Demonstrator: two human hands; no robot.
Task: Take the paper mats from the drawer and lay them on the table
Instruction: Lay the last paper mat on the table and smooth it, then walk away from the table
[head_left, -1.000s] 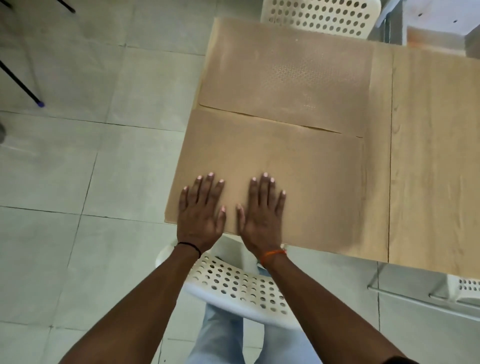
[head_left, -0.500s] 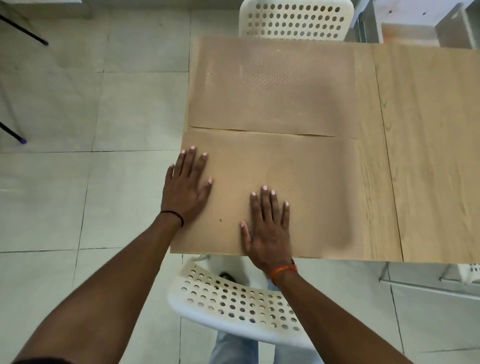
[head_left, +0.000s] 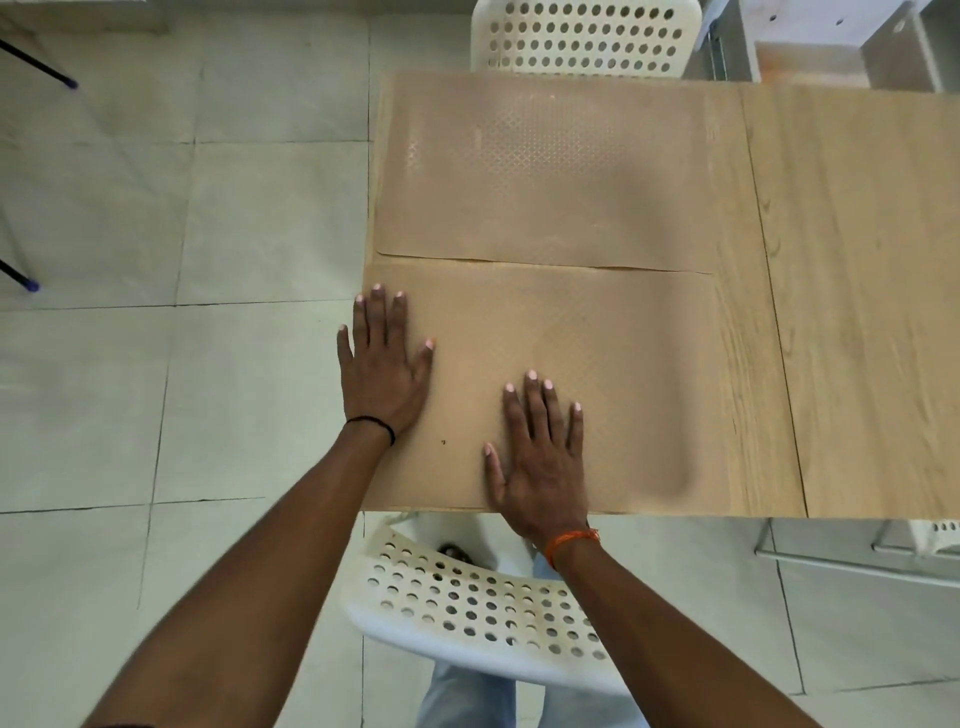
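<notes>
Two brown paper mats lie flat on the wooden worktop (head_left: 857, 312), filling its left end. The far mat (head_left: 545, 176) runs along the far edge; the near mat (head_left: 597, 374) lies along the near edge, the two meeting at a seam. The left hand (head_left: 382, 364) rests palm down at the near mat's left edge, fingers (head_left: 376, 317) spread and grasping nothing. The right hand (head_left: 537, 457) presses flat near the worktop's near edge, its fingers likewise released. A white perforated chair (head_left: 478, 608) stands below the near edge
</notes>
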